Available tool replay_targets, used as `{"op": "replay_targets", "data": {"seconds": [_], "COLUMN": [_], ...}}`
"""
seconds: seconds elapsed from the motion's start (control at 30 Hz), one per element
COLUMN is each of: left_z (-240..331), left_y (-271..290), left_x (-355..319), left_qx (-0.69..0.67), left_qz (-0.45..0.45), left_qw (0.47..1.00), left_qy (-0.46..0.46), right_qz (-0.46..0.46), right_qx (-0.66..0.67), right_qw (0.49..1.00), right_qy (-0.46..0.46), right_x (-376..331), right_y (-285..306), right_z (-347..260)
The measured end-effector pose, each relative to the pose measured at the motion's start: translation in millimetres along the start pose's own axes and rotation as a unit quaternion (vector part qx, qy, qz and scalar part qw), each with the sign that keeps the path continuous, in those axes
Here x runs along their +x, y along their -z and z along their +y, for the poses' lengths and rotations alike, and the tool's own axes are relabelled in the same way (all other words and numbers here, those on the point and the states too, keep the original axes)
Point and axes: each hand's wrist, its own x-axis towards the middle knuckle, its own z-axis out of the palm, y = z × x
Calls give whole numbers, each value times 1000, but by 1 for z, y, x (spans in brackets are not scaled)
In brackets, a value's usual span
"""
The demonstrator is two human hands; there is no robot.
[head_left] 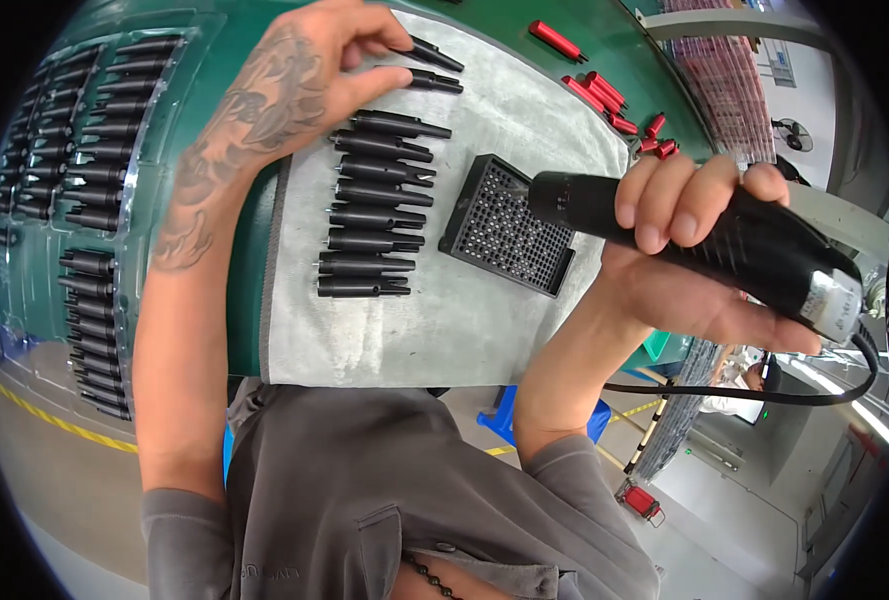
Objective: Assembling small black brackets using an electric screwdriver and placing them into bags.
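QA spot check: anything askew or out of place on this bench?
Mostly tidy. The black parts lie in a neat column on the grey mat. The red parts beyond the mat lie scattered at mixed angles on the green surface. No spill or damage visible.

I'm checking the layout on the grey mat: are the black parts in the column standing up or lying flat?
Lying flat. The black parts rest on their sides in a stacked column on the grey mat, tips pointing right.
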Motion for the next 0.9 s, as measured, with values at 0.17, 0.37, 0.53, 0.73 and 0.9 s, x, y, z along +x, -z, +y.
{"op": "replay_targets", "data": {"seconds": [0.17, 0.37, 0.53, 0.73, 0.9], "left_z": [26, 26, 19, 15, 17], "left_y": [14, 7, 6, 6, 6], "left_x": [-8, -16, -16, -18, -19], "left_qx": [77, 117, 67, 56, 53], "left_qz": [-147, -120, -94, -89, -96], "left_qw": [982, 983, 990, 991, 989], "left_qy": [92, 75, 79, 79, 98], "right_qz": [5, 31, 65, 59, 49], "right_qx": [-12, -29, -33, -34, -35], "right_qw": [1000, 998, 996, 997, 998], "right_qy": [-2, 45, 47, 37, 37], "right_x": [-18, -18, -19, -20, -19], "right_y": [17, 16, 17, 18, 18], "right_z": [2, 16, 19, 22, 23]}}
